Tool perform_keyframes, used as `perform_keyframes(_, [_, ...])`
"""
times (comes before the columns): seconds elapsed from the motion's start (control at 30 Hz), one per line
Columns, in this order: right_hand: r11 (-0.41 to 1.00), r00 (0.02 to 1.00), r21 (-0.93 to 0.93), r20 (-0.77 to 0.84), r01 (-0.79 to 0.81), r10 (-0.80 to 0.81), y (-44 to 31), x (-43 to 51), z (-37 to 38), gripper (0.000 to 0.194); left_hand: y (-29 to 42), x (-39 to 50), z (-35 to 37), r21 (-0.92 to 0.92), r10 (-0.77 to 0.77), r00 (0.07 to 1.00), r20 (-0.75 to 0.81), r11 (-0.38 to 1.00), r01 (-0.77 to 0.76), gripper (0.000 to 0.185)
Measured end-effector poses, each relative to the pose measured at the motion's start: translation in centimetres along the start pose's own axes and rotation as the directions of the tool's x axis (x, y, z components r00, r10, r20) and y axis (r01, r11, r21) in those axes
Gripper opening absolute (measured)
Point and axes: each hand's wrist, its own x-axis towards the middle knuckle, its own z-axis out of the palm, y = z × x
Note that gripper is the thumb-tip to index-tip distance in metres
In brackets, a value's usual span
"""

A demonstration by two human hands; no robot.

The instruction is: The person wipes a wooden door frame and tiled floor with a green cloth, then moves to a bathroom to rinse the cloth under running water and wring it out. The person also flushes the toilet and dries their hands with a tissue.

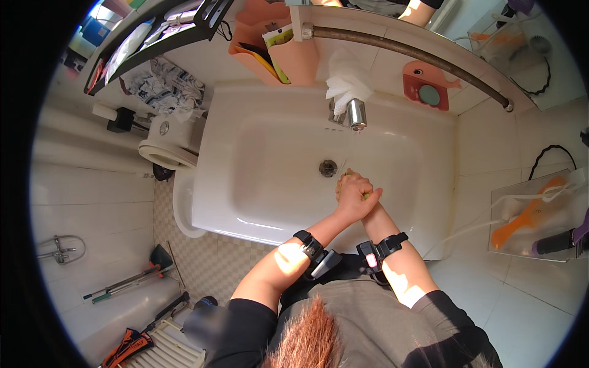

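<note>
Over the right half of a white washbasin [276, 152], my left hand [355, 195] lies across my right hand [341, 187], and the two are clasped together. Between them is a small green object [366, 196]; only bits of it show, so its kind cannot be told. Most of my right hand is hidden under the left. Just left of my fingers is the metal drain [328, 168]. Above the hands stands a chrome faucet [357, 114], with white cloth or tissue [347, 87] wrapped about its top. A faint streak near my fingertips may be water.
A pink whale-shaped wall holder [414, 85] carries a round green piece [429, 95]. Pink wall bins [299, 60] hang behind the basin, beside a rusty rail [405, 48]. At right, a clear wall box [506, 221] holds brushes. A toilet [168, 149] stands at left.
</note>
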Motion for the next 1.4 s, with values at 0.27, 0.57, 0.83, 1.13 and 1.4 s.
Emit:
perform_keyframes(0.27, [0.959,0.824,-0.28,-0.552,-0.041,-0.126,-1.2,0.3,4.7,0.035,-3.2,2.3,-3.4,-0.186,-0.587,0.787,-0.192,0.809,0.558,0.039])
perform_keyframes(0.57, [0.847,0.795,-0.515,-0.455,0.132,-0.401,-1.1,0.1,7.5,0.027,-5.9,3.1,-5.3,-0.338,-0.701,0.711,-0.06,0.684,0.646,0.036])
perform_keyframes(0.83, [0.907,0.753,-0.422,-0.593,0.01,-0.285,-1.8,-1.4,8.0,0.027,-2.7,4.3,-6.5,-0.816,-0.688,0.699,0.194,0.283,0.505,0.028])
perform_keyframes(1.13, [0.845,0.718,-0.534,-0.591,-0.009,-0.366,-0.1,0.1,6.4,0.032,-2.5,2.9,-3.4,-0.066,-0.302,0.951,-0.06,0.952,0.298,0.034])
perform_keyframes(1.4, [0.553,0.792,-0.816,-0.225,0.165,-0.568,-3.3,-4.4,10.0,0.033,-4.0,4.3,-9.4,-0.684,-0.599,0.711,0.369,0.343,0.644,0.037])
